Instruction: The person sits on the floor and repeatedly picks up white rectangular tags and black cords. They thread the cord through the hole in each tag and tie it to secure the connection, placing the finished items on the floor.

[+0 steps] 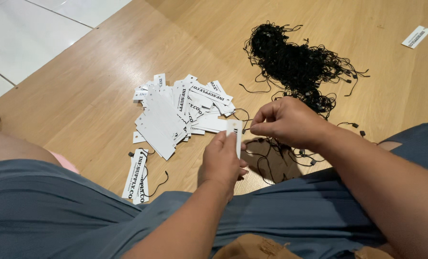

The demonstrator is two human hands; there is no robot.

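Tag held upright for stringing, floor-level work.

Finished tags lie at 8 o'clock; the loose tag pile at 11. Left hand grips a white tag upright, hole exposed. Right hand pinches a black string at the hole; the string heap sits at 1 o'clock, within reach.

We see our left hand raised in front of the lap, fingers curled and thumb pressed up against the forefinger in a pinch, forearm rising from the lower edge. Our right hand sits just beyond it (knuckles up, wrist bent), fingertips gathered in a tight pinch pointing left, forearm running in from the lower right.
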